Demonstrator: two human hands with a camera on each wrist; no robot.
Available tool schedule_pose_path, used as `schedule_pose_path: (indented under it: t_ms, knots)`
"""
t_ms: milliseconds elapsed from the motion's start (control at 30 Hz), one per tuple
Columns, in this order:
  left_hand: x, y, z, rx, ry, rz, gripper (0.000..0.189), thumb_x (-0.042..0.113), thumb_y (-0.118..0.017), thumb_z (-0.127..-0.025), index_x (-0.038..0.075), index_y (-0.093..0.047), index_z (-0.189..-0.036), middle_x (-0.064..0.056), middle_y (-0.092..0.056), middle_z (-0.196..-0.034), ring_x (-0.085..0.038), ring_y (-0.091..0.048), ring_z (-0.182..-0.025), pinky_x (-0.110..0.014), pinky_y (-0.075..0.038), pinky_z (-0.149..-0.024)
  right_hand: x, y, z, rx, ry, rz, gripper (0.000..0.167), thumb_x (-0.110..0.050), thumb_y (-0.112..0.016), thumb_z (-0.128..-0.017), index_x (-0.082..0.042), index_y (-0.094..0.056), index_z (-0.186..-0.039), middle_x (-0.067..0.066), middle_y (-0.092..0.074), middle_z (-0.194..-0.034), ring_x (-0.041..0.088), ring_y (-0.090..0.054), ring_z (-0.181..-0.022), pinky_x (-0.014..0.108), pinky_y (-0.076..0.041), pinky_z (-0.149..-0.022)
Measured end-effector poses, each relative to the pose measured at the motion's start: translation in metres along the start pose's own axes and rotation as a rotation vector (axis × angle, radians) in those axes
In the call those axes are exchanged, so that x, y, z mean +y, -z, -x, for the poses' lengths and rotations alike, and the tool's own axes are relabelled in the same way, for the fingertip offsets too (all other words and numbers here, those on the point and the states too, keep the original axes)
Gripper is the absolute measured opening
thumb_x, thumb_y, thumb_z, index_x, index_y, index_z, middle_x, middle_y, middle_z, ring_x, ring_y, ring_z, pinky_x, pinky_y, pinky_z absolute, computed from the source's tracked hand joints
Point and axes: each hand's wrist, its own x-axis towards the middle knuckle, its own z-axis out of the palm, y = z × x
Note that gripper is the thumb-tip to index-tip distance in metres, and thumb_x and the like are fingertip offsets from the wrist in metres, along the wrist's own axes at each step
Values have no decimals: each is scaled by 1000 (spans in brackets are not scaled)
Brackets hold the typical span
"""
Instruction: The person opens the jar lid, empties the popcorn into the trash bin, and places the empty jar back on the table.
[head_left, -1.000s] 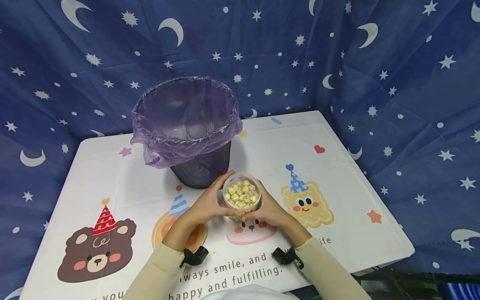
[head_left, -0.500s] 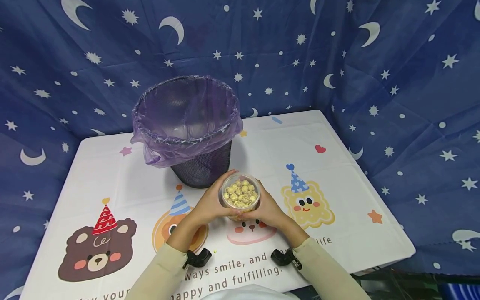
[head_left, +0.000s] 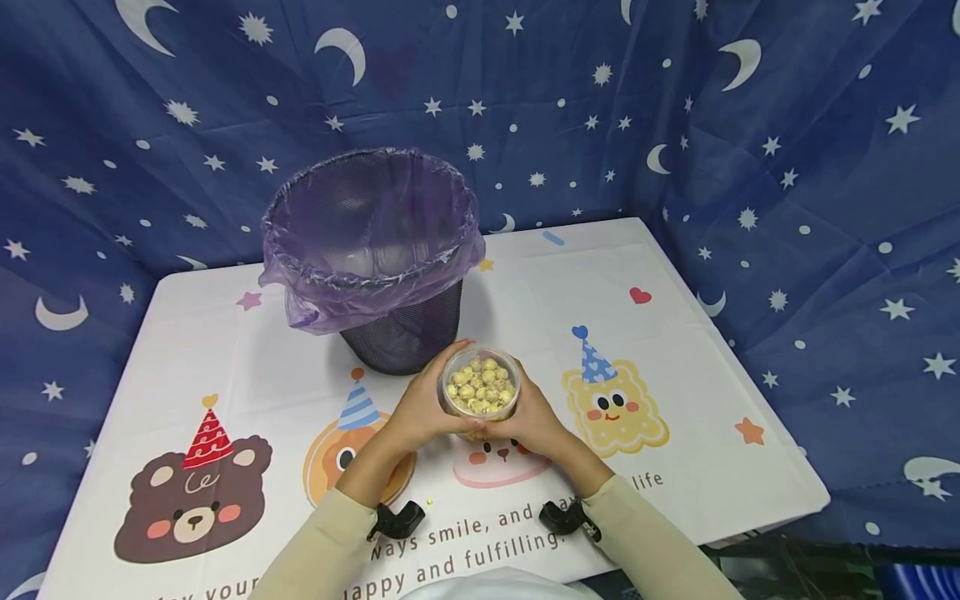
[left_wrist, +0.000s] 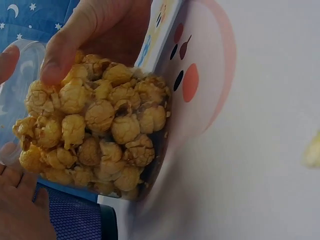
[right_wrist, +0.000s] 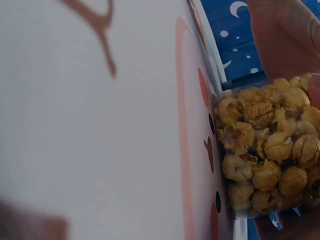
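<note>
A clear round plastic jar of golden popcorn (head_left: 482,387) stands upright at the middle of the table, just in front of the bin. From its left side my left hand (head_left: 426,407) grips it, fingers curled round the wall and thumb at the front. My right hand (head_left: 534,418) holds the opposite side, its thumb meeting the left one near the front. In the left wrist view, popcorn (left_wrist: 100,125) shows through the wall down to the jar's base. The right wrist view shows the jar's popcorn (right_wrist: 270,145) close to the tabletop. Whether a clear lid covers the mouth, I cannot tell.
A black mesh bin (head_left: 408,333) with a purple bag (head_left: 352,304) over its rim stands behind the jar, to the left. One small yellow crumb (head_left: 430,502) lies near the left wrist. The white table cover (head_left: 547,292) has printed cartoons; a blue starry curtain (head_left: 405,75) hangs behind.
Both hands and the jar stay nearly in place; the jar has shifted very slightly left, and the wrists have drawn a little closer together.
</note>
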Motion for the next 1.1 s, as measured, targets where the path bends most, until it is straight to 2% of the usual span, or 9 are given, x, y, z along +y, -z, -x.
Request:
schedule_pose_path:
  t_ms: [267, 467, 533, 600, 733, 800, 900, 1033, 1100]
  knots:
    - [-2, -6, 2, 45, -14, -24, 114, 26, -96, -61, 33, -30, -153, 4, -39, -154, -31, -39, -140, -56, -29, -114, -3, -3, 2, 57, 16, 61, 110, -14, -91, -65, -19, -26, -154, 9, -46, -147, 28, -45, -135, 53, -35, -111]
    - [0, -9, 4, 68, 19, -67, 114, 27, -95, -61, 26, -30, -154, 2, -36, -157, -38, -16, -149, -58, -10, -120, -2, -6, 3, 85, -8, 61, 109, -13, -91, -64, -17, -28, -153, 9, -47, -146, 27, -45, -135, 52, -36, -111]
    - [1, -10, 5, 72, 23, -69, 114, 27, -95, -62, 24, -29, -154, 1, -36, -157, -41, -11, -149, -60, -8, -119, -8, -6, 3, 83, -15, 55, 109, -11, -91, -64, -13, -28, -153, 12, -47, -147, 29, -45, -135, 52, -36, -111]
    - [-1, -9, 6, 69, 24, -58, 114, 27, -95, -62, 28, -29, -154, 3, -36, -157, -38, -15, -149, -59, -11, -119, -20, -5, 4, 64, -25, 45, 108, -9, -90, -66, -9, -27, -153, 15, -45, -147, 30, -44, -135, 50, -34, -112]
    - [-4, -3, 4, 19, 23, 17, 113, 25, -95, -64, 36, -26, -153, 4, -37, -155, -32, -33, -144, -57, -25, -116, -26, 1, 0, -37, -25, -12, 114, -3, -91, -64, -6, -21, -154, 16, -39, -150, 31, -41, -137, 48, -32, -114]
    - [-4, 1, 4, -26, 33, 56, 113, 22, -94, -65, 37, -25, -153, 5, -36, -155, -29, -38, -141, -56, -30, -113, -12, 6, -3, -102, -6, -43, 121, -1, -92, -62, -12, -16, -156, 12, -34, -154, 29, -36, -140, 47, -29, -116]
    - [-2, 10, 3, -101, 40, 77, 116, 19, -93, -66, 37, -21, -154, 6, -31, -158, -24, -34, -143, -55, -28, -115, 3, 13, -8, -177, 33, -75, 129, -1, -94, -58, -21, -14, -157, 7, -28, -158, 26, -30, -144, 47, -24, -118]
    - [3, 20, -2, -162, 19, 43, 122, 19, -95, -62, 39, -19, -155, 9, -25, -160, -21, -27, -146, -56, -24, -116, 2, 18, -12, -223, 47, -95, 128, -9, -96, -58, -27, -17, -157, 2, -30, -157, 23, -32, -143, 47, -24, -119]
    - [7, 22, -5, -175, 3, -9, 124, 23, -97, -59, 40, -20, -154, 9, -26, -159, -21, -28, -145, -56, -25, -116, 0, 18, -13, -227, 38, -99, 126, -12, -97, -57, -29, -20, -156, 0, -35, -154, 22, -36, -140, 46, -26, -118]
